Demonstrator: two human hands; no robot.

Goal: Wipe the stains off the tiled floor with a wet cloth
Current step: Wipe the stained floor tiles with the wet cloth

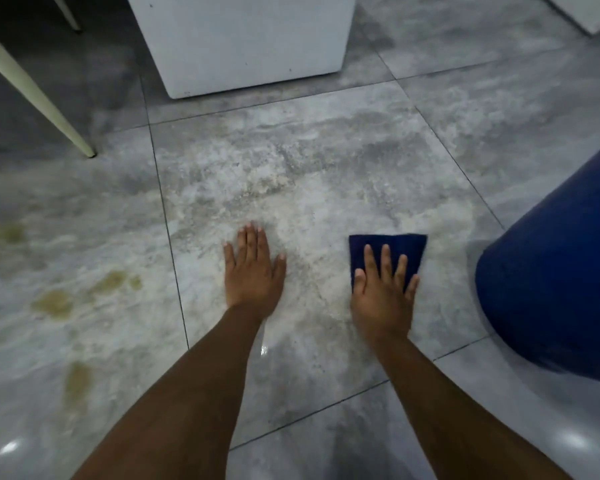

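Head view: at lower center-right of the frame the right hand point(383, 289) presses flat, fingers straight and spread, on the dark blue cloth point(388, 252) lying on the grey tiled floor point(326, 161). Center-frame, the left hand point(253, 268) rests flat on bare tile, fingers straight. Yellowish stains point(54, 301) mark the left side. A blue bucket point(555, 271) stands at right; a white cabinet point(239, 43) at top.

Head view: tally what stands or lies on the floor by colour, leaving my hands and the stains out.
Blue: 2, the cloth and the tub.
White: 2, the cabinet and the unit in the top right corner.
Cream: 2, the near leg and the far leg.
Total: 6.
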